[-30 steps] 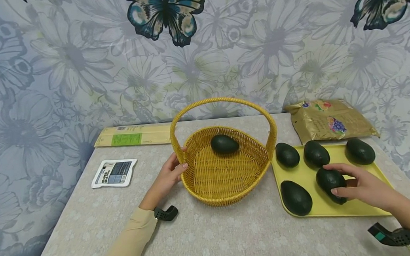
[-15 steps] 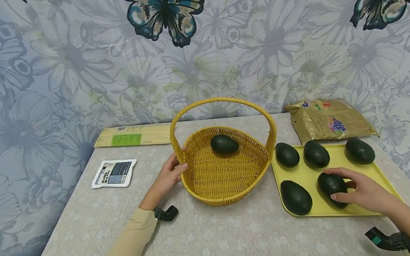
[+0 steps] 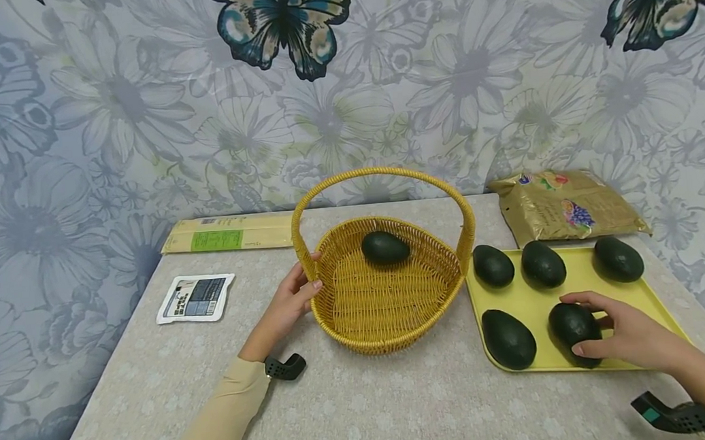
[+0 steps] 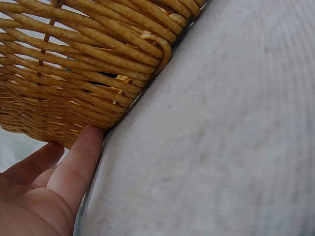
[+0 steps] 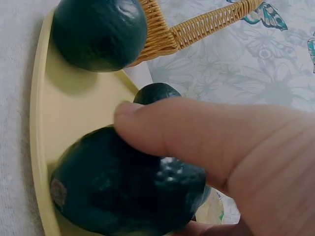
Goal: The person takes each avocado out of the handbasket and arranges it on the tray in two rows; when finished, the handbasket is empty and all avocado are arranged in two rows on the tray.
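Observation:
A yellow wicker basket with a tall arched handle stands mid-table, one dark green avocado lying inside at the back. At its left side, my left hand holds the basket where the handle joins, thumb in front and fingertips behind; in the left wrist view fingers touch the woven wall. On the right, my right hand grips an avocado over the yellow tray, thumb along its near side. Whether this avocado touches the tray is unclear. Several other avocados rest on the tray.
A gold fruit-printed bag lies behind the tray. At the back left is a flat yellow-green package, with a white packet in front of it. Patterned cloth hangs behind the table.
My right hand and the avocado in it have shifted slightly toward the tray's front edge. The left hand and the basket stay as they were.

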`<state>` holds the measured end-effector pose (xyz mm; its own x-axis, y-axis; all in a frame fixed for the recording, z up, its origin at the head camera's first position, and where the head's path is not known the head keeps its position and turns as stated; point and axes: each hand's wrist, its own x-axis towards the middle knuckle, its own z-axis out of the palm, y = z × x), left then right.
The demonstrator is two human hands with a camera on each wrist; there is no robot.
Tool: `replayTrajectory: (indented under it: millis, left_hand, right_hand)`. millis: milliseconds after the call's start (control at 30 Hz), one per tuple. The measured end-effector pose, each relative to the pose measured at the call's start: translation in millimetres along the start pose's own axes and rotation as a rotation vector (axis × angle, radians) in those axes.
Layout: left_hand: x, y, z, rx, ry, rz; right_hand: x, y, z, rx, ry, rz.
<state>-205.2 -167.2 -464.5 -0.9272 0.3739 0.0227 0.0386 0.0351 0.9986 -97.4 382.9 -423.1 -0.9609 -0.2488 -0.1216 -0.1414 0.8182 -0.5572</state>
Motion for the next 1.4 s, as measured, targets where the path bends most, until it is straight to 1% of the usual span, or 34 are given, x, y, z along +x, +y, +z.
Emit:
replayTrajectory:
  millis: [333, 633, 867, 1000, 1233, 1400]
  left_hand:
    - [-0.6, 1.1, 0.0, -0.001, -0.002, -0.003]
    - [0.0, 0.1, -0.1, -0.006, -0.004, 0.004]
    - [0.2, -0.6, -0.2, -0.006, 0.002, 0.007]
    - [-0.4, 0.3, -0.3, -0.008, 0.000, 0.002]
    - [-0.7, 1.2, -0.2, -0.013, 0.001, 0.000]
    - [-0.3, -0.1, -0.3, -0.010, -0.002, -0.001]
  right_hand:
    - [-0.1, -1.1, -2.7, -0.001, -0.026, 0.011]
    - [0.3, -4.0, -3.2, 0.041, -0.001, 0.023]
    - [2.8, -8.0, -2.9, 0.166, -0.054, 0.089]
    - [2.9, -8.1, -4.1, 0.160, -0.053, 0.102]
    - [-1.0, -5.9, -5.8, 0.155, -0.041, 0.088]
    - [0.4, -5.9, -7.3, 0.158, -0.042, 0.078]
